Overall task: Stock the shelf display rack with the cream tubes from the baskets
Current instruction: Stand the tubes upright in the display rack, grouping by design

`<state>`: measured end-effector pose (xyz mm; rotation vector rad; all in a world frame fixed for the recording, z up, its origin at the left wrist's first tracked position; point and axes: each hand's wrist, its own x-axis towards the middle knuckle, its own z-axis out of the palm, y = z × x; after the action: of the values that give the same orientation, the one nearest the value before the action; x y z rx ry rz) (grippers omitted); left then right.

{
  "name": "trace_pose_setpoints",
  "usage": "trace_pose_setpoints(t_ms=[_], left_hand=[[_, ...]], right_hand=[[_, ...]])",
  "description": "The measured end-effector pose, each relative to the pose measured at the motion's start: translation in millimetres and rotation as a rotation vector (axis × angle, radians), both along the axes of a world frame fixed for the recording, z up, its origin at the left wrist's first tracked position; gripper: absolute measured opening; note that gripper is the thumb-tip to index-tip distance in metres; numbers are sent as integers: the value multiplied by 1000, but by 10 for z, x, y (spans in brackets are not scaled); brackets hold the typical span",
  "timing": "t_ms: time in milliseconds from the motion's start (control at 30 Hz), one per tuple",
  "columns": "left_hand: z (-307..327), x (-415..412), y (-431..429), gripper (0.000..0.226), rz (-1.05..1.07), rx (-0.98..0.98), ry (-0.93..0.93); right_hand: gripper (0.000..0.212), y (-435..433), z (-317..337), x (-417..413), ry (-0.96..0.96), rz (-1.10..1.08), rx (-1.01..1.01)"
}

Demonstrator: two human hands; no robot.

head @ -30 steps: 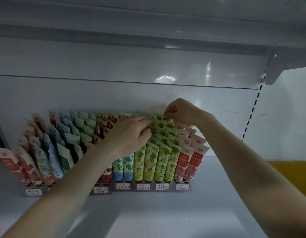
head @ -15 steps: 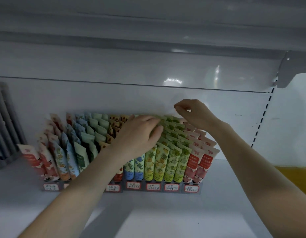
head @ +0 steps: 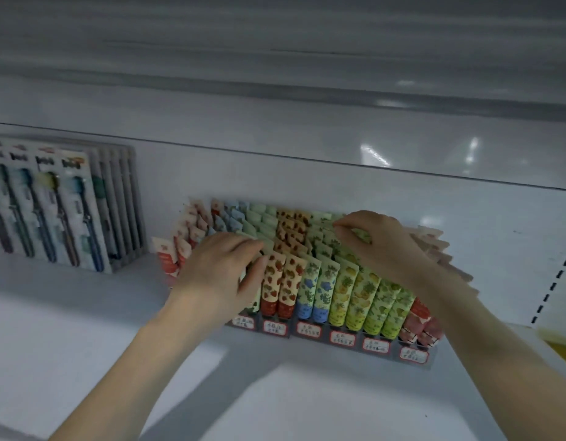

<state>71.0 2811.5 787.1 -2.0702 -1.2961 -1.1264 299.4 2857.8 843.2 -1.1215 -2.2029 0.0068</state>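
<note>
- Nearest us, the bare white shelf (head: 307, 405). Both forearms reach over it from 6 o'clock.
- The display rack (head: 434, 361) sits mid-shelf, with red-bordered price tags (head: 309, 330) along its front edge.
- The cream tubes (head: 351, 291) stand in the rack, caps down, in tight colour columns. From the middle toward 3 o'clock we see strawberry red, blue, yellow, green and pink.
- Left hand (head: 221, 275): fingers curled onto tube tops at the rack's 9 o'clock side. We cannot tell whether they grip one.
- Right hand (head: 381, 246): thumb and forefinger pinch the top of a pale green tube (head: 328, 221) in the back rows, toward 12 o'clock.
- Toothbrush packs (head: 52, 211) stand in a grey holder (head: 125, 202), well apart at the rack's 9 o'clock.
</note>
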Motion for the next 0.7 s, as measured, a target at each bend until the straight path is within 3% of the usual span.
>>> trace_pose_setpoints(t_ms=[300, 700], left_hand=[[-193, -894, -321, 35, 39, -74, -31], [-316, -1603, -210, 40, -169, -136, 44]], right_hand=[[22, -341, -203, -649, 5, 13, 12], [21, -611, -416, -1372, 96, -264, -45]])
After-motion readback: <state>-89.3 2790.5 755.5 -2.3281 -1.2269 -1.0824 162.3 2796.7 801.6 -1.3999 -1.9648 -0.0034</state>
